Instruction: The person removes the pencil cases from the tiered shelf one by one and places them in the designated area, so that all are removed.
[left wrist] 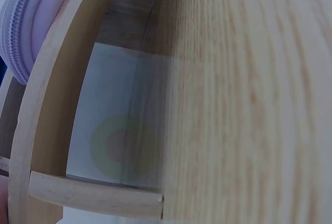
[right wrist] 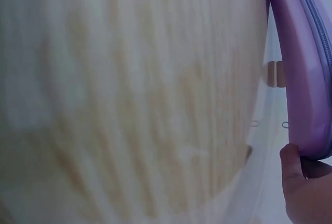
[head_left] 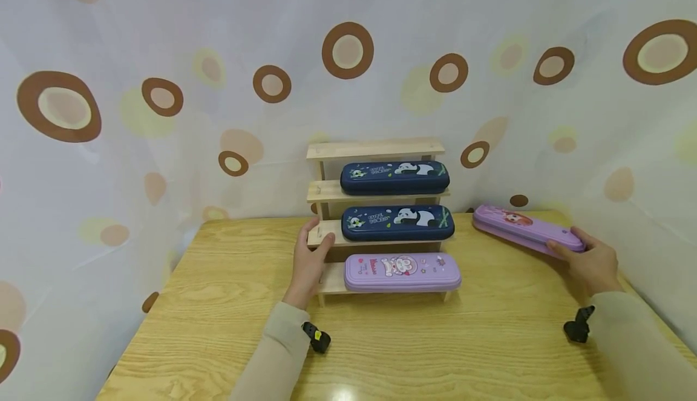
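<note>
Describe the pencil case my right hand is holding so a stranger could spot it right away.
Start at the wooden stepped rack on the table, then look right. The purple pencil case is off the rack, gripped by the right hand; the other purple one sits on the lowest step.

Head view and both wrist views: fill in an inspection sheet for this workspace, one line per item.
Surface: light wooden table, bare grain around the rack.
Job's things: stepped wooden rack; two navy panda pencil cases on its middle steps; purple pencil case on the bottom step; a second purple case at the table's right.
Clutter: nothing seen.
Grippers: left hand holds the rack's left side; right hand grips the second purple case's end.
Cables: nothing seen.
Surroundings: white curtain with brown rings.
</note>
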